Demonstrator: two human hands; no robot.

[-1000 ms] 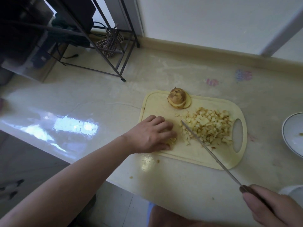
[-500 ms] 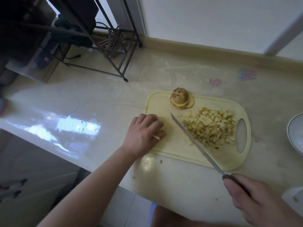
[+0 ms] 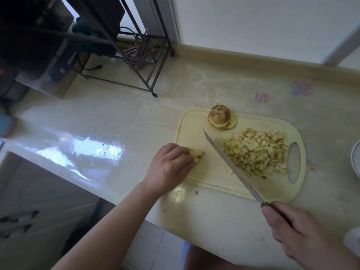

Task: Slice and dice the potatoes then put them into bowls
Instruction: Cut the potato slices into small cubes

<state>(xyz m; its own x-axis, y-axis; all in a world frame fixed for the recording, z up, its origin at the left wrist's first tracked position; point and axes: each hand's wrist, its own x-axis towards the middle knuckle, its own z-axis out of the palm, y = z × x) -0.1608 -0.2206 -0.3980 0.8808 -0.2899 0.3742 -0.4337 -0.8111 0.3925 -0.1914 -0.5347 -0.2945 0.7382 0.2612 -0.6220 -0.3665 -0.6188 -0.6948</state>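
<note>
A pale yellow cutting board point(image 3: 214, 172) lies on the counter. A heap of diced potato point(image 3: 255, 152) covers its right half. A potato end piece point(image 3: 219, 117) with brown skin sits on slices at the board's far edge. My left hand point(image 3: 169, 168) holds a small bundle of potato strips point(image 3: 196, 154) on the board's left side, fingers curled over it. My right hand point(image 3: 300, 232) grips the handle of a long knife point(image 3: 229, 164). The blade slants across the board between the strips and the heap, its tip pointing away from me.
The rim of a white bowl point(image 3: 355, 160) shows at the right edge, and another white object point(image 3: 352, 238) sits at the lower right. A black metal rack point(image 3: 136, 61) stands at the back left. A potato crumb point(image 3: 196, 192) lies on the counter. The counter edge runs below my left forearm.
My left hand slid left across the board with the potato strips. The knife swung left off the diced heap, leaving the dice gathered on the right.
</note>
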